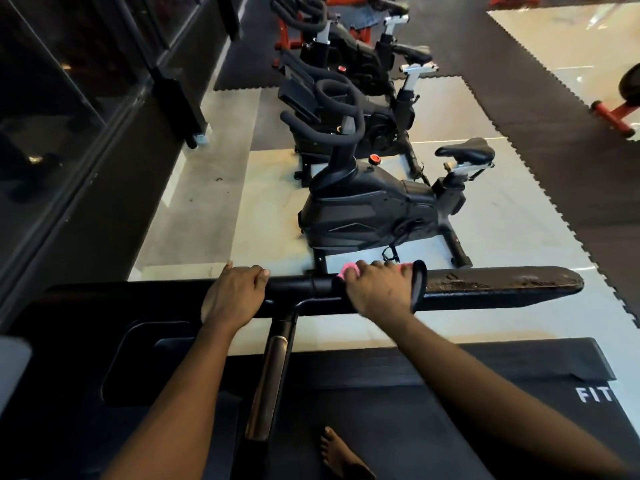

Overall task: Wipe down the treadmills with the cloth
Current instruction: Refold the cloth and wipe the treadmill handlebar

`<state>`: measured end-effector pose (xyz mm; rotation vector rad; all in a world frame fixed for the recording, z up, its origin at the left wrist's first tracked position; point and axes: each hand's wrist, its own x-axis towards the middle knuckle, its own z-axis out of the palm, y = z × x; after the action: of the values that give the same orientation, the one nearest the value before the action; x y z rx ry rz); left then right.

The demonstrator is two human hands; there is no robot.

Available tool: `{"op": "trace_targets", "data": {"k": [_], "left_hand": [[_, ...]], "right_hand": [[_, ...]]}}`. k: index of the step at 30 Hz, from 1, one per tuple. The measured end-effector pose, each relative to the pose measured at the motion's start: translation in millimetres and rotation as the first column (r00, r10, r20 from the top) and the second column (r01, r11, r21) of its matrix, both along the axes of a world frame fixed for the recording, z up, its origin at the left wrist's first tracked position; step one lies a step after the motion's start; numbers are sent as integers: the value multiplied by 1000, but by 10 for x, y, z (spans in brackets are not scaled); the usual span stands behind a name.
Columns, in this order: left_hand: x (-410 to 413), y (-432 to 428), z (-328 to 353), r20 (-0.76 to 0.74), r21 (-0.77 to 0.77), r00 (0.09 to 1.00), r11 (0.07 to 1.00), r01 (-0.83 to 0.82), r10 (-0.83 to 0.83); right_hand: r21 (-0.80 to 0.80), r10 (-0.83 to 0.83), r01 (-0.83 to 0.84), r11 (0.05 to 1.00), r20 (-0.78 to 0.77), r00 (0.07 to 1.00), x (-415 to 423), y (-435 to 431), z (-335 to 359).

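Black belt point(433, 420): we see the treadmill's running surface nearest us, under both forearms, with white letters "FIT" point(594, 394) on its edge, out past the right forearm.
Bare foot point(341, 455): it stands on the belt between our forearms, well short of either hand.
Grip bar point(273, 372): black and metal, it runs away from us between the forearms and joins the handrail between the two hands.
Left hand point(235, 296): it grasps the handrail, palm on top and fingers curled over the far side, left of the joint.
Right hand point(377, 289): it is clenched round the cloth and presses it onto the top of the handrail, just right of the joint.
Cloth point(348, 270): pink and bunched under the right hand; we see only small bits of it past the fingers.
Strap point(419, 285): a black loop hangs round the handrail, touching the right hand's outer side.
Handrail point(502, 284): black, it lies crosswise under both hands; right of the right hand its top is flecked with pale marks.
Exercise bike point(381, 206): black, on pale floor just beyond the right hand, with its saddle farther right.
More bikes point(349, 98): two stand in a row farther beyond.
Floor mats point(519, 109): dark interlocking tiles lie beyond and right of the right hand.
Glass wall point(52, 116): dark panes rise far left of the left hand.
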<state>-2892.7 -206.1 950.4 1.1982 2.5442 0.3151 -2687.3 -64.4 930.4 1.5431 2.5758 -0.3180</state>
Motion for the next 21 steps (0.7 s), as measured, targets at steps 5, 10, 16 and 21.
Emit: {"op": "trace_targets", "data": {"k": [5,10,16,21], "left_hand": [[26,35,28,0,-1,1000,1000,-24,24],[75,-21,52,43,36,999,999,25,-27],[55,18,60,16,59,996,995,86,-87],[-31,41,-106,-6,185,1000,983,18,-17]], "right_hand": [[50,106,-102,994,-85,991,-245,-182,5],[-25,177,-182,983,-141,974,456,273,16],[90,-144,142,986,13,989,41,131,-39],[136,250,-221,966,-254,934,27,-110,-31]]}}
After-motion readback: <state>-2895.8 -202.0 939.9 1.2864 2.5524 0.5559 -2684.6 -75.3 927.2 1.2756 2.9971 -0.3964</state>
